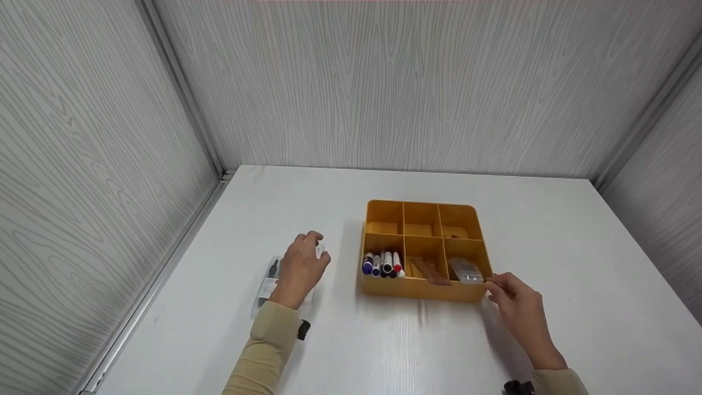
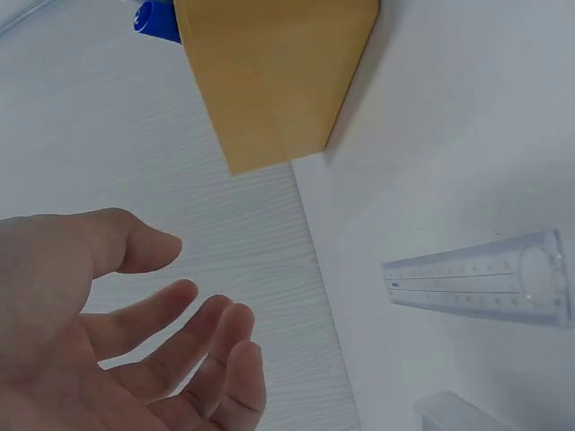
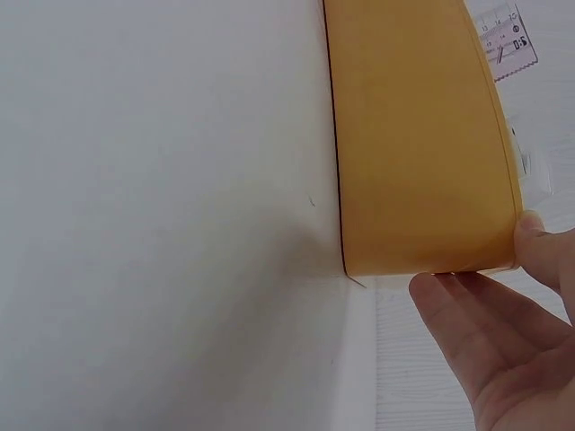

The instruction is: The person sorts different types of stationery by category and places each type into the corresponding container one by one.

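Observation:
A yellow divided organizer box (image 1: 422, 288) stands on the white table. My right hand (image 1: 518, 312) pinches its front right corner, thumb on the rim and fingers against the outside wall (image 3: 413, 135). My left hand (image 1: 300, 269) is in the air left of the box, fingers loosely bent and holding nothing, as the left wrist view (image 2: 171, 350) shows. Below it lies a clear case (image 1: 269, 288) with dark items inside, partly hidden by the hand and forearm. A clear ruler (image 2: 476, 278) lies on the table close to that hand.
Several markers (image 1: 386, 263) stand in the front left compartment. A pinkish ruler or set square (image 1: 430, 271) leans in the front middle one. A clear plastic box (image 1: 466, 270) fills the front right one. Wood-grain panels (image 1: 384, 82) enclose the table's back and sides.

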The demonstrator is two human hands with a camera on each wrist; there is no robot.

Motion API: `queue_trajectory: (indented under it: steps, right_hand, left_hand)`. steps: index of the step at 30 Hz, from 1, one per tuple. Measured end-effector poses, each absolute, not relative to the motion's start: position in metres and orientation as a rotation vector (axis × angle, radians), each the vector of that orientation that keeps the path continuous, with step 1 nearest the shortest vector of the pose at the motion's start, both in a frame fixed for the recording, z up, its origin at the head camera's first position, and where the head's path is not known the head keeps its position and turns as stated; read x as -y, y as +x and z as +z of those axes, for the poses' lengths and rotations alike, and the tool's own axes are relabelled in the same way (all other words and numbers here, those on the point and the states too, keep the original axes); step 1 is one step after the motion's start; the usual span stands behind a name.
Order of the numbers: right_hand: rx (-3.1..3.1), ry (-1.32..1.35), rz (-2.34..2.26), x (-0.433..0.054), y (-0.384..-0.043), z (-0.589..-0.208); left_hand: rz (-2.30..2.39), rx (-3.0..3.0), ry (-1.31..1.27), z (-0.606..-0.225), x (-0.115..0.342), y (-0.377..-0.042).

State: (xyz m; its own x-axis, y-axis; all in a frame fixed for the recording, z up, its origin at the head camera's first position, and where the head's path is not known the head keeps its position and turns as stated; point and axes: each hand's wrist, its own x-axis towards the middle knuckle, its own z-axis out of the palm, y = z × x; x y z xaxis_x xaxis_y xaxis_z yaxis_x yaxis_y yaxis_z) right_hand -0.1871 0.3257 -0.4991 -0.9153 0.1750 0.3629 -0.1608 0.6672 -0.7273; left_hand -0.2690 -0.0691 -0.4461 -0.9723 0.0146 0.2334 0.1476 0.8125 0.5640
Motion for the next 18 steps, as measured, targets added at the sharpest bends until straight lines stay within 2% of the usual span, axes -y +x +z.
queue_trajectory:
  steps: [18]
  right_hand:
    - [2.502,-0.025,1.144,-0.326,-0.186,-0.498]
  left_hand:
    - [-0.469,2.953,0.013,-0.498,0.074,-0.243]
